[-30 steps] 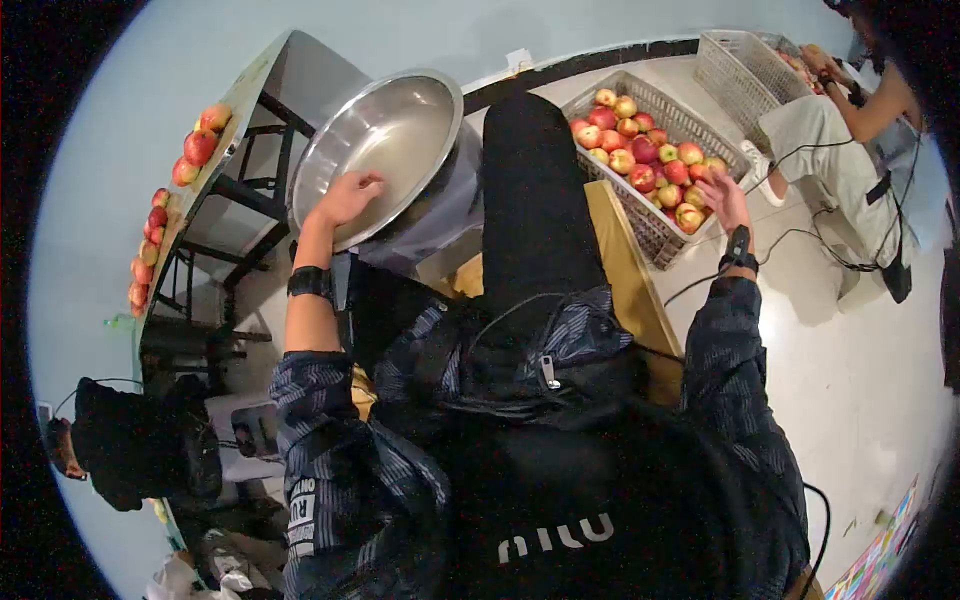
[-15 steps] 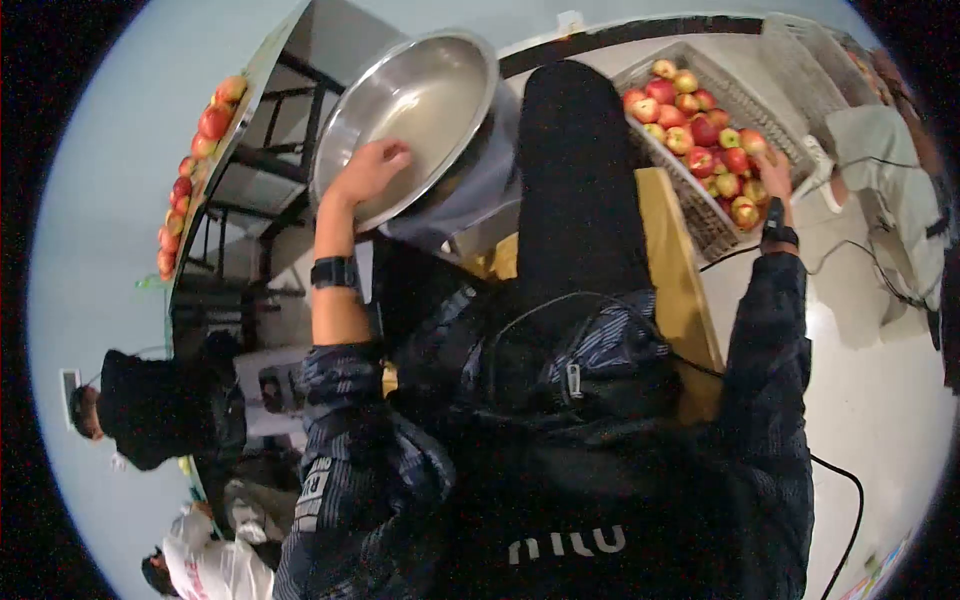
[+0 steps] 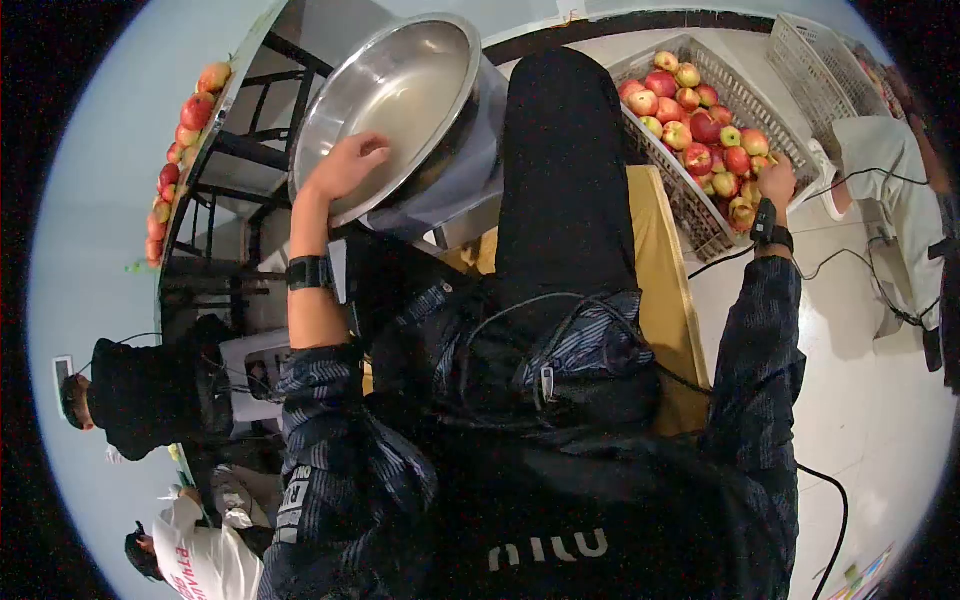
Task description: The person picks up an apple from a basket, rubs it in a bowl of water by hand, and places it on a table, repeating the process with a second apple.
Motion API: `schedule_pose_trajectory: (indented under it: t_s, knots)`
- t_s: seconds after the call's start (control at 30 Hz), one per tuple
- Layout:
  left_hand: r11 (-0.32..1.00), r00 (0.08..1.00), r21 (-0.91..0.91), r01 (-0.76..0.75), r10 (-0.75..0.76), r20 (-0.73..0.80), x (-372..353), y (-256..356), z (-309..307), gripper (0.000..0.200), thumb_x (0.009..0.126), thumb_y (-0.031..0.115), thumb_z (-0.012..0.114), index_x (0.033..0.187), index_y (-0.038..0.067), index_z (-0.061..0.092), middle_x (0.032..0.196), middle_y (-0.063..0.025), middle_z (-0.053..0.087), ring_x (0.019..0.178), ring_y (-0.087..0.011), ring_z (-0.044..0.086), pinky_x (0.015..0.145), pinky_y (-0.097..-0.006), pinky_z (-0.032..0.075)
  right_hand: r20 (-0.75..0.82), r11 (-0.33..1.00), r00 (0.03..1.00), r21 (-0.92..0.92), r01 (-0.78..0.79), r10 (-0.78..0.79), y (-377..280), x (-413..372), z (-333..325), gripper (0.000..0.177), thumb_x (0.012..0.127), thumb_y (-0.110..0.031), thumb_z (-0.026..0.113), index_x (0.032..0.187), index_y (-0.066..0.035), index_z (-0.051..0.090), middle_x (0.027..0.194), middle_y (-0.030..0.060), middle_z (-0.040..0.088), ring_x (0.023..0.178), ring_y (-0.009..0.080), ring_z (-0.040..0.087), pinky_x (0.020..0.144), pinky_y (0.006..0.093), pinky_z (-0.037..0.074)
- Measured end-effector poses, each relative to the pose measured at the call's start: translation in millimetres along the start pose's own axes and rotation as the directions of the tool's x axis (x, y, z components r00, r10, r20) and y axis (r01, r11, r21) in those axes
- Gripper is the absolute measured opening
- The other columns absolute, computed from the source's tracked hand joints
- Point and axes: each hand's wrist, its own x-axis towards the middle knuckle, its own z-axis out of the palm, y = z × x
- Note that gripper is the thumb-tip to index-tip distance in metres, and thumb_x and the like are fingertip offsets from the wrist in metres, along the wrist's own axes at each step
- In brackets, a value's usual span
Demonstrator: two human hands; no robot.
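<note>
The steel bowl point(image 3: 400, 95) is round, so it has no long axis. It stands tilted, its hollow facing up and toward the person and its rim showing as an oval from lower left to upper right. It is one bowl, plain polished metal with a wide rolled rim, bare inside. It leans on a grey container point(image 3: 455, 185) just left of the person's black-clad leg point(image 3: 565, 160). The left hand point(image 3: 345, 165) is at the bowl's near, lower rim, its grip clenched over that edge with the fingers curled inside.

The right hand point(image 3: 775, 180) reaches into a crate point(image 3: 690, 215) on the floor point(image 3: 880, 400), at the crate's near right corner. It lies on the apples point(image 3: 690, 105), and I cannot tell whether its grip is clenched on one or released. About twenty red and yellow-green apples show in this crate. A second crate point(image 3: 810, 50) stands just beyond it, so there are two crates.

At the far left some ten more apples point(image 3: 185, 125) lie in a row along the edge of a worktop point(image 3: 230, 95). Three other people are partly in view, two at lower left and one at the right edge.
</note>
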Motion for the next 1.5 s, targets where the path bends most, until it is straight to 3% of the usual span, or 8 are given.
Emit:
schedule_pose_trajectory:
  t_s: [0.27,0.43,0.47,0.7,0.83,1.03,1.17,1.5]
  knots:
    - [0.999,0.999,-0.030,0.036,-0.036,0.000,-2.2,7.0,3.9,0.033,0.096,0.025,0.057,0.117,0.000,0.062,0.109,-0.0097,0.068,0.102,-0.0183,0.061,0.092,-0.0323,0.047,0.016,0.955,0.969,-0.166,0.246,-0.247,21.6,-9.3,19.2,0.055,0.073,-0.032,0.079,0.115,-0.003,0.058,0.114,0.0214,0.060,0.107,0.0431,0.059,0.089,0.0506,0.049]
    - [0.991,0.995,-0.097,0.095,-0.091,0.048,-2.3,4.2,1.5,0.033,0.095,0.022,0.057,0.116,-0.002,0.061,0.109,-0.0134,0.068,0.104,-0.0202,0.062,0.095,-0.0332,0.045,-0.032,0.999,0.999,-0.043,0.025,-0.026,-2.1,-15.6,-3.8,0.077,0.062,-0.032,0.090,0.124,-0.002,0.053,0.117,0.0212,0.062,0.109,0.0385,0.060,0.089,0.0432,0.050]
    - [0.994,0.997,-0.085,0.069,-0.066,0.043,-1.9,4.2,0.9,0.032,0.095,0.022,0.057,0.116,-0.003,0.061,0.108,-0.0130,0.068,0.104,-0.0199,0.061,0.094,-0.0330,0.045,0.184,0.996,0.981,-0.042,0.076,-0.067,-4.8,-9.3,-17.4,0.080,0.063,-0.035,0.089,0.126,-0.002,0.052,0.117,0.0208,0.063,0.107,0.0383,0.061,0.090,0.0429,0.050]
    - [0.995,0.999,-0.098,0.031,-0.030,0.017,1.8,-9.7,6.9,0.030,0.095,0.019,0.056,0.117,-0.001,0.061,0.106,-0.0121,0.067,0.103,-0.0203,0.061,0.094,-0.0328,0.045,0.055,0.982,0.981,0.038,0.185,-0.187,15.8,38.2,2.5,0.081,0.069,-0.060,0.076,0.117,0.004,0.063,0.117,0.0299,0.063,0.112,0.0423,0.060,0.096,0.0492,0.048]
    - [0.997,0.998,-0.059,0.058,-0.057,0.018,-4.2,-2.7,2.5,0.033,0.093,0.022,0.058,0.117,-0.001,0.061,0.108,-0.0131,0.067,0.105,-0.0218,0.061,0.094,-0.0340,0.045,0.281,0.995,0.954,-0.040,-0.092,0.100,11.1,59.0,10.2,0.091,0.085,-0.066,0.052,0.142,0.003,0.040,0.133,0.0321,0.052,0.126,0.0439,0.051,0.107,0.0473,0.040]
    - [0.995,0.996,0.049,0.090,-0.090,0.013,-3.4,20.0,2.6,0.039,0.091,0.025,0.058,0.120,-0.001,0.061,0.118,-0.0185,0.065,0.113,-0.0282,0.061,0.099,-0.0368,0.044,-0.044,0.952,0.994,0.295,-0.086,0.103,52.1,72.1,41.1,0.059,0.097,-0.044,0.038,0.128,0.004,0.055,0.134,0.0284,0.053,0.127,0.0433,0.049,0.106,0.0474,0.038]
    - [0.998,0.998,-0.013,0.058,-0.058,0.012,-8.0,16.8,2.8,0.040,0.090,0.027,0.060,0.119,0.000,0.063,0.117,-0.0166,0.066,0.112,-0.0279,0.061,0.099,-0.0364,0.044,0.159,0.838,0.983,0.546,-0.013,-0.089,51.2,97.1,75.5,0.058,0.092,-0.043,0.051,0.132,-0.002,0.054,0.137,0.0231,0.054,0.129,0.0374,0.049,0.105,0.0423,0.039]
    - [0.998,0.996,0.027,0.064,-0.066,0.057,-4.4,16.0,2.4,0.044,0.089,0.032,0.062,0.118,0.000,0.063,0.118,-0.0178,0.064,0.115,-0.0299,0.059,0.099,-0.0379,0.044,0.193,0.963,0.973,0.260,0.075,-0.128,23.1,58.0,58.7,0.050,0.091,-0.041,0.058,0.116,0.002,0.062,0.116,0.0200,0.063,0.106,0.0312,0.062,0.088,0.0367,0.047]
